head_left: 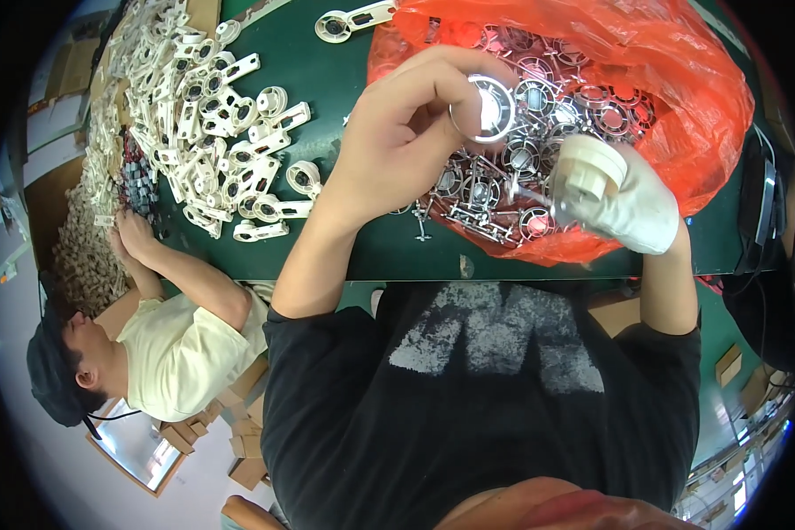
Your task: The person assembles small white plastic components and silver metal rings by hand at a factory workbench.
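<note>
My left hand (384, 146), bare, pinches a shiny silver ring (506, 108) with spokes between thumb and fingers. It holds the ring above an open red plastic bag (698, 132). Inside the bag lies a heap of similar chrome-coloured spoked rings (523, 157), some with thin stems. Close by on the right, my right hand (649, 212) wears a white glove and is closed on a cream round plastic part (592, 163). That part is smeared by motion, and its lower end is hard to make out. The two held pieces are apart.
A green table (371, 252) bears a large pile of cream plastic parts (203, 115) with round heads and handles on the left. One more cream part (334, 26) lies beside the bag's far left edge. At far left, a co-worker (177, 353) reaches to small dark pieces (137, 181).
</note>
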A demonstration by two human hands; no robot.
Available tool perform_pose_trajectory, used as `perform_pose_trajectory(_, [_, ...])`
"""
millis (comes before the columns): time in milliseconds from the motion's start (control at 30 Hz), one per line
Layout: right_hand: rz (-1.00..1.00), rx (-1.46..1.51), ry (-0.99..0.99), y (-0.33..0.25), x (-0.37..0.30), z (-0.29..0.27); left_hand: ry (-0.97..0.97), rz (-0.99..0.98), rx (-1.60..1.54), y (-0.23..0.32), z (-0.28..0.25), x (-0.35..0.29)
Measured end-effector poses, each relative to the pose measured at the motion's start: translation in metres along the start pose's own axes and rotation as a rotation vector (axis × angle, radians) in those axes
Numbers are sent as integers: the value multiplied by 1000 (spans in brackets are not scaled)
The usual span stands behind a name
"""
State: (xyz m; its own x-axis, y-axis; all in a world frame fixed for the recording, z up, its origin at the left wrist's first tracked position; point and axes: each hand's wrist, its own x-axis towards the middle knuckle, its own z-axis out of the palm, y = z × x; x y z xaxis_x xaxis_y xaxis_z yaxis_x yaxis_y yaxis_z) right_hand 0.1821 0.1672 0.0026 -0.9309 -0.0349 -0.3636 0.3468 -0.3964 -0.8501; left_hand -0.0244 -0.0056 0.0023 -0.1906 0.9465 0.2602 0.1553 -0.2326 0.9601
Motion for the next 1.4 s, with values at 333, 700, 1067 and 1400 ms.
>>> perform_pose_trajectory(333, [-360, -1069, 785, 4, 19, 22, 215, 9, -74, 1, 15, -5])
perform_pose_trajectory(700, [-471, -1280, 704, 18, 17, 22, 32, 143, 540, -7, 45, 1])
perform_pose_trajectory(1067, [-548, -1350, 695, 12, 13, 19, 42, 127, 559, -8, 33, 3])
perform_pose_trajectory(1400, [-702, -1237, 777, 17, 16, 18, 102, 297, 658, -12, 42, 6])
